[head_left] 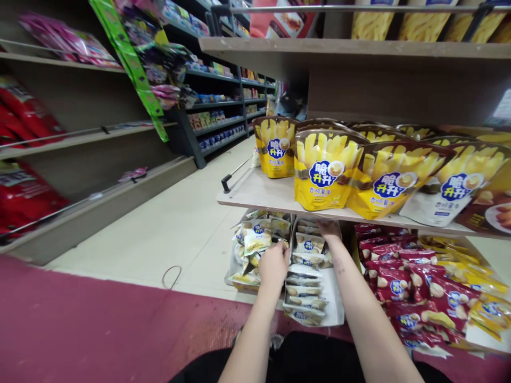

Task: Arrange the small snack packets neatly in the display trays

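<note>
My left hand is closed at the right side of a box of loosely piled small snack packets; what its curled fingers hold, if anything, is hidden. My right hand reaches to the back of the neighbouring white box, under the shelf edge, and its fingers are blurred and partly hidden. In that white box, small packets stand in a row along the left side, while bare cardboard shows at the front right.
Above the boxes, a shelf holds large yellow pouches. Red packets and yellow packets fill boxes at the right. Another shelf unit stands left, across a pale tiled floor with a thin wire loop.
</note>
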A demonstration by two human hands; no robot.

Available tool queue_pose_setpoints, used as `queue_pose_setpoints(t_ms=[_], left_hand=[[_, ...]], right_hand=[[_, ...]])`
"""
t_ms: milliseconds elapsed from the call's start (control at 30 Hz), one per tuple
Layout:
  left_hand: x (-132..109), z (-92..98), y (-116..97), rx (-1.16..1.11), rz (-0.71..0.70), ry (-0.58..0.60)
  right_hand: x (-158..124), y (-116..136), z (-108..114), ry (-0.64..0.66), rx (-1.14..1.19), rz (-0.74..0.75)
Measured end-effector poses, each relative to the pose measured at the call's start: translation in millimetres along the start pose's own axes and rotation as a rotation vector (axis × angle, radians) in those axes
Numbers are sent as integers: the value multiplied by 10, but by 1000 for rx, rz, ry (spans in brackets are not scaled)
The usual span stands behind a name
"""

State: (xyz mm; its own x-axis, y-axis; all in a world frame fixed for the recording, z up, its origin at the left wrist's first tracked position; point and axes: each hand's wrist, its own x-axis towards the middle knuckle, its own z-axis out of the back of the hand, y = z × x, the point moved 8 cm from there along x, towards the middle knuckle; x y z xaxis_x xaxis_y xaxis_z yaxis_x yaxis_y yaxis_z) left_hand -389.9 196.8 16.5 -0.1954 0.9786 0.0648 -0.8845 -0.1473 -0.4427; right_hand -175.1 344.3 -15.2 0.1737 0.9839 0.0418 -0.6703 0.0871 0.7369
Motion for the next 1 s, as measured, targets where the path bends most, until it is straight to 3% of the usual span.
queue_pose_setpoints(t_ms=[133, 300, 667, 867, 1000], left_hand=[[-33, -111, 40, 122, 53, 155], [-19, -232, 9, 116, -2, 212], [-8, -259, -6, 100, -42, 224], [-2, -276, 7, 95, -44, 223], [-7, -268, 0, 92, -53, 223]], right_hand=[[60, -80, -76, 43, 67, -26], [42, -144, -106, 78, 115, 0], [-25, 14, -44, -22, 78, 113], [-20, -143, 10, -39, 43, 34], [-40, -238, -17, 22, 25, -20]])
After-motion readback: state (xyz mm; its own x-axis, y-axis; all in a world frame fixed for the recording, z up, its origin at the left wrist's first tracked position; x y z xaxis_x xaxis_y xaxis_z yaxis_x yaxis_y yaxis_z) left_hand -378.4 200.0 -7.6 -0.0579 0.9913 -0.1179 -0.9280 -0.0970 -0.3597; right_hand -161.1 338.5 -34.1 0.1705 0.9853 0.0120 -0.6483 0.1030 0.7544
